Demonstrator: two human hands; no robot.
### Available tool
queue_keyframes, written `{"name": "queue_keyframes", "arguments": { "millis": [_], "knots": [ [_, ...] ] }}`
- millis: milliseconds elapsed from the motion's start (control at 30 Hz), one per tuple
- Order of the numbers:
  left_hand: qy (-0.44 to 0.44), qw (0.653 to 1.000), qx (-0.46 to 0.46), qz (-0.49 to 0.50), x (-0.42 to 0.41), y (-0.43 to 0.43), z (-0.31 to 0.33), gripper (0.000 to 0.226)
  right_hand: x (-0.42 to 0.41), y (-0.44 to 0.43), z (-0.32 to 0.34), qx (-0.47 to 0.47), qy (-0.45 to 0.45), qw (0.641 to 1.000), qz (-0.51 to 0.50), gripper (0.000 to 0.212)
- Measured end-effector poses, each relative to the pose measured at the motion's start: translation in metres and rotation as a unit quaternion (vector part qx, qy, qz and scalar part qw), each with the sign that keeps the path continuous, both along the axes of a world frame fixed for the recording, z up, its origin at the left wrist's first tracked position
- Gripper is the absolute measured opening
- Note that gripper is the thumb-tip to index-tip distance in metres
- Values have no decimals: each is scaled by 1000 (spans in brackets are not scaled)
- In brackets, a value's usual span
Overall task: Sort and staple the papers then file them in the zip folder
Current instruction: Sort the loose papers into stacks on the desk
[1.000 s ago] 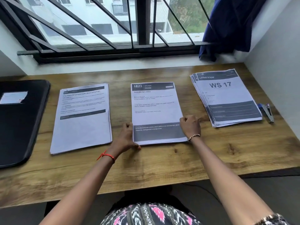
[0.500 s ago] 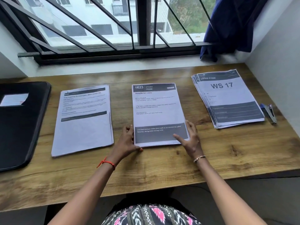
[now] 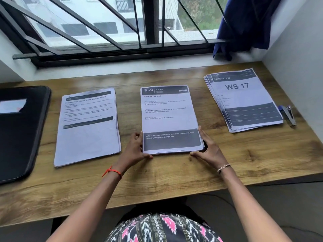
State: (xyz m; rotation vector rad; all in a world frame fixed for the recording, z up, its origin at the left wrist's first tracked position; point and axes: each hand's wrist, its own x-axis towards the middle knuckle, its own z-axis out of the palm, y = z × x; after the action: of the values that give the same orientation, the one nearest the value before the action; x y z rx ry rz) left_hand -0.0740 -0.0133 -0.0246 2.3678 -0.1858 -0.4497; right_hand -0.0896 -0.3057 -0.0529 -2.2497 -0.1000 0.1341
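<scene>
Three paper stacks lie on the wooden desk (image 3: 244,163). The middle stack (image 3: 169,116), headed "1623 Kitchen", sits between my hands. My left hand (image 3: 137,148) cups its lower left corner, fingers against the side edge and thumb along the bottom edge. My right hand (image 3: 208,148) cups the lower right corner the same way, fingers spread. A left stack (image 3: 87,126) lies flat, and a fanned right stack (image 3: 243,100) is headed "Living Room WS 17". The black zip folder (image 3: 19,133) lies shut at the far left. A small stapler (image 3: 287,115) rests beside the right stack.
A barred window (image 3: 122,23) and sill run along the desk's back edge. A blue cloth (image 3: 244,23) hangs at the right end of the window. A white wall (image 3: 300,58) bounds the desk on the right. The desk's front edge is just before my lap.
My right hand has slid from resting on the stack's right edge down to its lower right corner, fingers now spread beside the paper. My left hand stayed at the lower left corner.
</scene>
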Motion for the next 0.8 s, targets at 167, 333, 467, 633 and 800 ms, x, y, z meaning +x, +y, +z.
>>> {"name": "queue_keyframes", "arguments": {
  "millis": [167, 333, 467, 633, 800],
  "knots": [
    [4, 1000, -2, 1, 0, 0, 2, 94, 1, -1, 1, 12, 12, 1000, -12, 95],
    [3, 1000, -8, 5, -1, 0, 3, 94, 2, 0, 3, -1, 20, 1000, 0, 94],
    [0, 1000, -16, 11, -1, 0, 3, 94, 2, 2, 5, -1, 13, 1000, -12, 102],
    [1, 1000, -21, 14, -1, 1, 1, 98, 1, 9, 5, 17, 34, 995, -95, 79],
    [8, 1000, -26, 14, 1, 2, 0, 99, 1, 20, 2, 2, 23, 992, -127, 54]
  ]
}}
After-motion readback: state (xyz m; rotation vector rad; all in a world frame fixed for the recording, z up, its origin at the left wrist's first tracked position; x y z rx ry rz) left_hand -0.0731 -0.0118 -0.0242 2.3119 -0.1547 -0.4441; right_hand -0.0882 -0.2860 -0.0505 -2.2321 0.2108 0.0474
